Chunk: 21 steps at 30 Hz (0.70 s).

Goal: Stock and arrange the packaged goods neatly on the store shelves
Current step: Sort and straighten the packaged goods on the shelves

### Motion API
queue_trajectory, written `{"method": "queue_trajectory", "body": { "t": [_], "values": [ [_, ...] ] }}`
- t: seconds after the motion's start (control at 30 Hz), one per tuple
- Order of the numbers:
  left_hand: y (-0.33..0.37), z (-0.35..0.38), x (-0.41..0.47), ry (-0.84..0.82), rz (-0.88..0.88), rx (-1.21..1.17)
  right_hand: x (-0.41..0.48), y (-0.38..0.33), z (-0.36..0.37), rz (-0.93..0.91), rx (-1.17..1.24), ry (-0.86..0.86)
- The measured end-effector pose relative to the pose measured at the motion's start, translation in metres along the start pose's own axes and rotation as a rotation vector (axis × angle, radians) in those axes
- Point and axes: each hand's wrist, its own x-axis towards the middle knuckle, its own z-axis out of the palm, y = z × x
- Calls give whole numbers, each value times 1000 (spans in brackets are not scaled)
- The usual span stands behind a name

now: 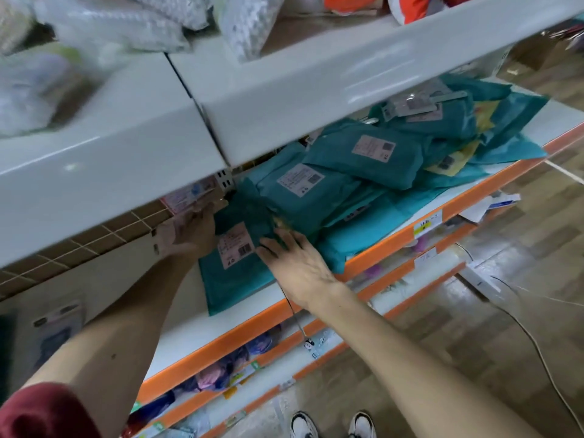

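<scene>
Several teal packages with white labels lie piled on a white shelf (177, 339) with an orange front strip. The nearest teal package (234, 279) lies flat at the pile's left end, its label facing up. My right hand (300, 263) lies flat on the packages just right of that label, fingers straight and spread. My left hand (192, 232) reaches under the upper shelf to the left edge of the pile, against a pink labelled packet (183, 199); its fingers are blurred and partly hidden. More teal packages (363, 156) are heaped toward the right.
The white upper shelf (284, 99) juts out overhead with pale and orange bagged goods on it. Lower orange-edged shelves (284, 358) hold colourful packets and price tags. A white cable (531, 336) trails over the wood-pattern floor. My shoes (331, 426) stand below.
</scene>
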Motion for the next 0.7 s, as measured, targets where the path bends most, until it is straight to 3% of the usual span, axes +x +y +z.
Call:
{"method": "queue_trajectory", "body": {
  "t": [0.27,0.6,0.7],
  "values": [
    [-8,2,-13,-129,-103,-107,1,-5,-6,39,-8,-37],
    [-41,-8,-63,-102,-264,-183,4,-9,-18,50,-46,-155],
    [-44,-28,-71,15,-245,-268,8,-12,-21,64,-74,-194]
  ]
}}
